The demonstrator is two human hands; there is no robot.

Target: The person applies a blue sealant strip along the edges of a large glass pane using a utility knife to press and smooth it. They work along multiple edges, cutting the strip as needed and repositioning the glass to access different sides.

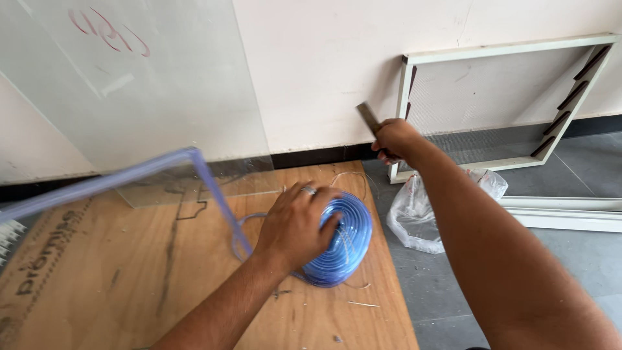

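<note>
Plywood sheet (129,285) lies flat on a grey tiled floor (583,259), pushed up near a pale wall with a dark skirting strip. A glass pane (149,84) leans against the wall, its lower edge on the plywood. Further right, a white rectangular frame (505,48) leans on the same wall; a crumpled clear plastic bag (414,214) sits on the floor just off the plywood's right edge.

Coil of blue translucent tubing (343,246) rests on the plywood near that right edge, tipped up partly on its rim, its round face turned to the right. One loose end (214,194) runs up and left from the coil, then bends sharply and continues leftward out of view, long axis roughly parallel to the wall.

Left hand (295,223): fingers spread and curled over the top of the coil, pressing on it, ring on one finger.

Right hand (395,139): raised near the wall, fist closed around a small flat-bladed tool (368,116), blade pointing up and left.
</note>
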